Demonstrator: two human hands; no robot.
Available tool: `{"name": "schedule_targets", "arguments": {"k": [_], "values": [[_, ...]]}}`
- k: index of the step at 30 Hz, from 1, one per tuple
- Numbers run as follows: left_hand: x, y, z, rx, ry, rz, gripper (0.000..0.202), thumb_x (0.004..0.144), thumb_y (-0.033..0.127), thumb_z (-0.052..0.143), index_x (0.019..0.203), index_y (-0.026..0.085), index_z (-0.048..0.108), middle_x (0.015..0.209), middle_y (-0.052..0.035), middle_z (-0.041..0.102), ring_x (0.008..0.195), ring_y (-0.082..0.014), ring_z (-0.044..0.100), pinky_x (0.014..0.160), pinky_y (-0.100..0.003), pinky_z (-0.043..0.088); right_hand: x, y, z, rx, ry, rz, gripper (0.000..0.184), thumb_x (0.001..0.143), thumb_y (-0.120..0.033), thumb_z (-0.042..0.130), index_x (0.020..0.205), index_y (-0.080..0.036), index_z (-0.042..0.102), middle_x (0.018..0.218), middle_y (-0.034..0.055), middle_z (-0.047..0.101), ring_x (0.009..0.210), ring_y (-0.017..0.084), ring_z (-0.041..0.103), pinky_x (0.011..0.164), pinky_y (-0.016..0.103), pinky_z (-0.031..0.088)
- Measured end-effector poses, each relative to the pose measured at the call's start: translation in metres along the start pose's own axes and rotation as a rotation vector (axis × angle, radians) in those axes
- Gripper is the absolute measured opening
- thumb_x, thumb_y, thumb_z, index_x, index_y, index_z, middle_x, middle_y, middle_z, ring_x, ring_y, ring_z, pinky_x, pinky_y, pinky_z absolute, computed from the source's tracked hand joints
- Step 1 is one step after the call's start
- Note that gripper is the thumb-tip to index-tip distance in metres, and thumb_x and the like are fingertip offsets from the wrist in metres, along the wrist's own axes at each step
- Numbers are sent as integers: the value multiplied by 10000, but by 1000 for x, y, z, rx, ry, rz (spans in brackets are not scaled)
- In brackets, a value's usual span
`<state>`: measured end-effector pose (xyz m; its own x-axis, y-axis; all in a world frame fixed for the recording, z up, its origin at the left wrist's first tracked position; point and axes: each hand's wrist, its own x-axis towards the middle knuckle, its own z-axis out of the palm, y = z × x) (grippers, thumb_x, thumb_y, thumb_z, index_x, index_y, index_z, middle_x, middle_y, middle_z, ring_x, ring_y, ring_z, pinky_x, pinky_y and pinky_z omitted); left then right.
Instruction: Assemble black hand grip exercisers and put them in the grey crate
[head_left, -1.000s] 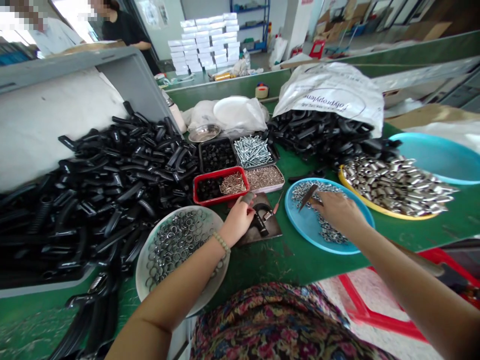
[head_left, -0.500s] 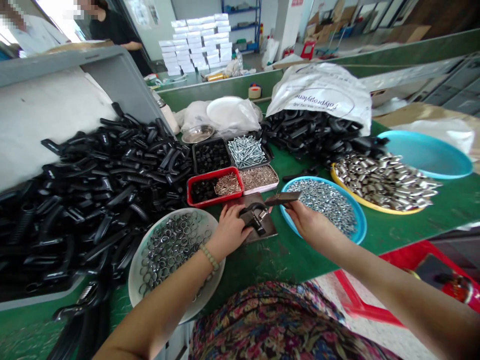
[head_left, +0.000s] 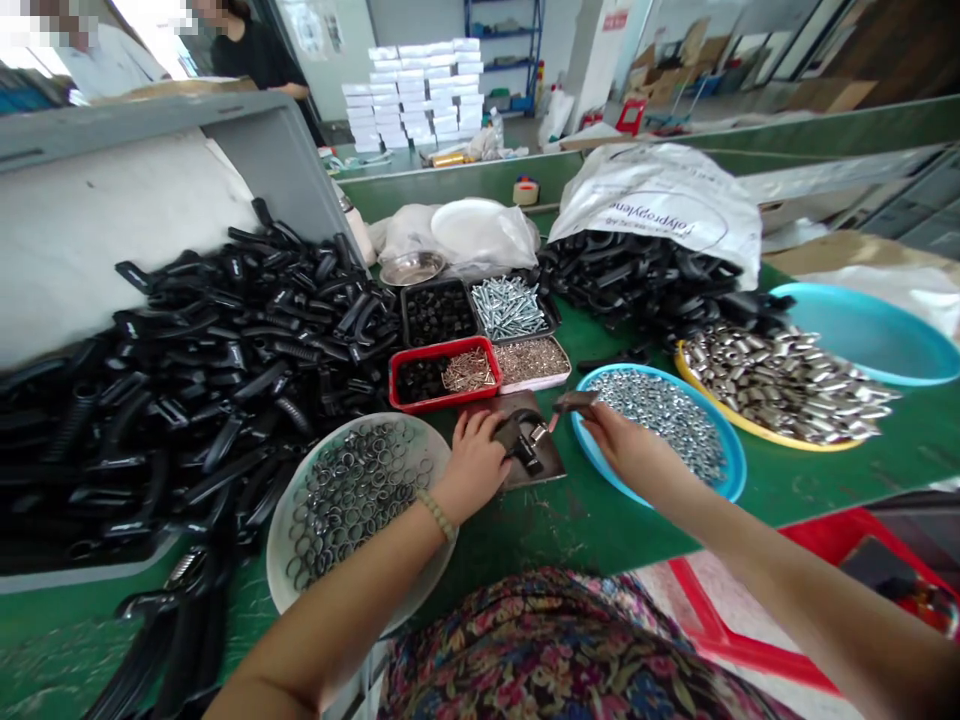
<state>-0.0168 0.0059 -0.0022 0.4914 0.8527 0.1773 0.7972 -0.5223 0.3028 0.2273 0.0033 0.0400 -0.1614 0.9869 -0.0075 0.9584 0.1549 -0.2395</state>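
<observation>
My left hand (head_left: pixel 480 462) is closed around a black curved plastic part (head_left: pixel 523 452) with a short shiny metal cylinder in it. The part rests over a flat metal plate (head_left: pixel 551 465) on the green bench. My right hand (head_left: pixel 619 440) grips a dark flat metal bar (head_left: pixel 574 402), its far end just above and right of the plastic part. The bar's lower portion is hidden by my fingers. A blue tray (head_left: pixel 739 455) of small silvery pieces lies under my right wrist. Beneath my left forearm stands a whitish bowl (head_left: pixel 281 540) of metal rings.
Black plastic parts (head_left: pixel 247 370) fill a grey crate (head_left: pixel 262 140) at left. Beyond the plate are a red tray (head_left: pixel 405 403), a tray of screws (head_left: pixel 510 306) and a tin of small rivets (head_left: pixel 532 360). A yellow tray (head_left: pixel 810 440) of metal sleeves and a white sack (head_left: pixel 652 195) stand right.
The bar in my right hand has come down and turned, now showing shorter. My left hand still holds the plastic part over the plate. The whole view has shifted slightly.
</observation>
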Motion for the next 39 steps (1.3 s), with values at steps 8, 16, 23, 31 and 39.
{"name": "schedule_targets", "arguments": {"k": [8, 16, 23, 31, 39], "values": [[0, 17, -8, -187, -119, -46, 381, 901, 124, 372, 1256, 142, 508, 1152, -123, 564, 1077, -241, 507, 950, -382, 412, 6, 95, 8, -399, 278, 99, 345, 936, -334, 391, 1132, -162, 616, 1065, 153, 611, 954, 307, 553, 765, 405, 429], [5, 12, -21, -461, -321, -454, 263, 930, 246, 379, 891, 127, 610, 848, -91, 656, 799, -199, 622, 759, -328, 480, 122, 5, 1, -302, 74, -247, 270, 926, -302, 444, 1019, -172, 662, 1019, 131, 636, 995, 259, 518, 774, 322, 382], [43, -2, -38, 95, -177, -161, 293, 914, 367, 450, 850, 154, 641, 909, -98, 644, 897, -222, 583, 835, -337, 435, 156, -11, 21, -253, 51, -275, 200, 893, -199, 461, 929, -130, 645, 996, 156, 648, 999, 257, 531, 792, 327, 365], [178, -13, -12, 164, -76, -156, 251, 911, 193, 432, 874, 144, 676, 968, -113, 661, 1035, -247, 509, 885, -416, 341, 160, -2, 13, -81, 74, -281, 206, 863, -148, 436, 958, -108, 614, 912, 124, 672, 874, 205, 597, 760, 279, 412], [175, -22, -4, 63, -19, -151, 242, 913, 219, 441, 901, 144, 671, 1012, -121, 658, 1029, -255, 542, 902, -428, 336, 76, -9, 26, 372, -16, -412, 175, 917, -267, 446, 931, -186, 600, 855, 35, 658, 748, 148, 614, 690, 259, 481]]}}
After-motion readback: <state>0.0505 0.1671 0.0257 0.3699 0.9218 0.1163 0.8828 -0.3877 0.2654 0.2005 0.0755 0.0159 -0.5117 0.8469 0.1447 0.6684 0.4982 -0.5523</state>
